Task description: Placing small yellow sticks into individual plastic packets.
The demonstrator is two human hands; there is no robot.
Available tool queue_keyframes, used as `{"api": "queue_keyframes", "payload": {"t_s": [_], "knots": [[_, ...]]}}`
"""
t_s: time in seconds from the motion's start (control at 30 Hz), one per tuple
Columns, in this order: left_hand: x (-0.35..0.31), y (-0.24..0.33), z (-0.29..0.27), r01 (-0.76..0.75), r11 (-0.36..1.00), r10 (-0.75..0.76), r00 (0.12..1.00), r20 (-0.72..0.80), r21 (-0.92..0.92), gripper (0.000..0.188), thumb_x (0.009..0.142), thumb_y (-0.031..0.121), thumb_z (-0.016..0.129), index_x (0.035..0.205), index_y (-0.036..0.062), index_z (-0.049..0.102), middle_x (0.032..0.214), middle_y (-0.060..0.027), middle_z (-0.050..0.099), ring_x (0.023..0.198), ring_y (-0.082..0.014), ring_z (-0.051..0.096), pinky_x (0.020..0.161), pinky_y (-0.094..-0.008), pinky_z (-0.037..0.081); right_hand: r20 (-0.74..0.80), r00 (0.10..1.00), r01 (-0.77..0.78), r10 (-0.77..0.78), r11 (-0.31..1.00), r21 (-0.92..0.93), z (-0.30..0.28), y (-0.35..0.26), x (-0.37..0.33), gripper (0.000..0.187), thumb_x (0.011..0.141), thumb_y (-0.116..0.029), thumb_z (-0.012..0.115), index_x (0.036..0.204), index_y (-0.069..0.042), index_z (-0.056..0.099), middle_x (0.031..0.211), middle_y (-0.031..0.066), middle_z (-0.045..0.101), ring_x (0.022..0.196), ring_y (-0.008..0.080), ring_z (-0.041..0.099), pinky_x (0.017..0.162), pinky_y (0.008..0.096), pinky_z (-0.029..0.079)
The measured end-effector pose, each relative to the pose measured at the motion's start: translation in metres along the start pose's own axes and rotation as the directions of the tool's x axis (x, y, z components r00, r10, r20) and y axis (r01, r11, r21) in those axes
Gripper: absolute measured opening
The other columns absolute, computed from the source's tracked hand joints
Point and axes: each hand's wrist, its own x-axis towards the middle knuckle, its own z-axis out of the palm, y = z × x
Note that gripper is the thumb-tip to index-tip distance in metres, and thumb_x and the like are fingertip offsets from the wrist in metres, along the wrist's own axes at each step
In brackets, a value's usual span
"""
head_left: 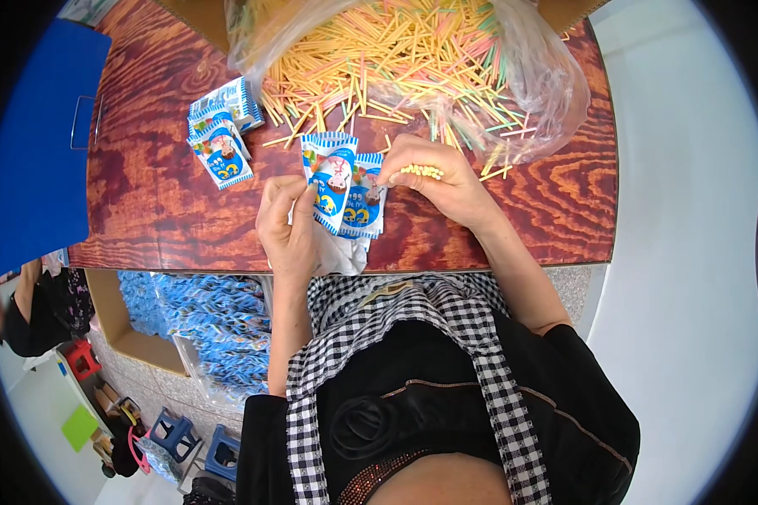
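Note:
My left hand (285, 220) is closed, its fingertips pinching the edge of a small blue-and-white packet (334, 178) printed with a cartoon figure. A second such packet (369, 206) lies partly beneath the first, on its right. Its right edge is beside the fingertips of my right hand (451, 181), which is closed round a small bundle of thin yellow sticks (422, 172) with the ends showing. Whether those fingertips also grip the second packet, I cannot tell. Something white and crumpled (344, 254) sits under the packets at the table edge.
Loose yellow, pink and green sticks (370, 63) spill from a clear plastic bag (556, 88) at the back. More packets (221, 147) are stacked at the left on the wood-grain table (143, 198). Below, a carton (147, 347) holds many blue packets. Another person (46, 307) is at far left.

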Motion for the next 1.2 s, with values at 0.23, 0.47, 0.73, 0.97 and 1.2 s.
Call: {"api": "queue_keyframes", "payload": {"t_s": [0.23,0.47,0.73,0.97,1.2], "knots": [[-0.003,-0.003,-0.003,0.052,0.998,-0.052,0.999,-0.001,-0.037,0.003,0.088,-0.004,0.056,0.088,-0.0045,0.059,0.089,-0.0046,0.054,0.082,-0.0096,0.05,0.072,-0.021,0.04,0.012,1.0,-0.001,0.002,1.0,-0.024,0.001,0.0,0.002,0.005,0.084,-0.001,0.061,0.087,0.0,0.065,0.084,0.0059,0.062,0.082,0.0172,0.057,0.074,0.028,0.044],[-0.004,-0.006,-0.003,0.061,0.996,-0.062,0.998,-0.005,-0.066,0.004,0.088,-0.005,0.056,0.089,-0.0051,0.06,0.09,-0.0048,0.055,0.082,-0.0097,0.05,0.073,-0.0208,0.04,0.006,1.0,0.004,-0.004,1.0,-0.027,0.003,-0.001,0.002,0.005,0.084,-0.002,0.061,0.087,0.0,0.065,0.085,0.0059,0.062,0.083,0.0174,0.057,0.075,0.0283,0.044],[-0.003,0.006,-0.001,-0.055,0.998,0.056,0.997,0.044,-0.036,0.009,0.081,-0.008,0.06,0.088,-0.0028,0.062,0.085,-0.0074,0.058,0.078,-0.0156,0.055,0.067,-0.0246,0.042,0.007,1.0,-0.009,0.009,1.0,0.011,0.001,0.0,0.001,0.005,0.085,-0.003,0.06,0.087,0.001,0.063,0.085,0.006,0.06,0.083,0.0173,0.057,0.075,0.0283,0.044],[-0.011,0.009,-0.006,-0.097,0.993,0.086,0.985,0.151,0.066,0.013,0.078,-0.009,0.062,0.089,-0.0021,0.062,0.086,-0.0095,0.058,0.075,-0.0191,0.056,0.064,-0.0268,0.043,0.003,1.0,-0.009,0.009,1.0,-0.009,-0.005,0.003,-0.001,0.007,0.087,-0.005,0.06,0.088,0.002,0.062,0.086,0.0065,0.059,0.082,0.0167,0.056,0.074,0.0279,0.044],[-0.013,0.011,0.001,-0.13,0.989,0.113,0.973,0.199,0.076,0.015,0.079,-0.007,0.062,0.093,-0.0011,0.064,0.087,-0.0107,0.058,0.076,-0.0204,0.059,0.064,-0.0282,0.046,-0.119,0.98,-0.133,0.156,0.974,0.184,-0.003,-0.004,0.004,0.013,0.092,-0.008,0.054,0.09,0.003,0.062,0.082,0.0079,0.06,0.08,0.0168,0.058,0.074,0.0294,0.048]]}}
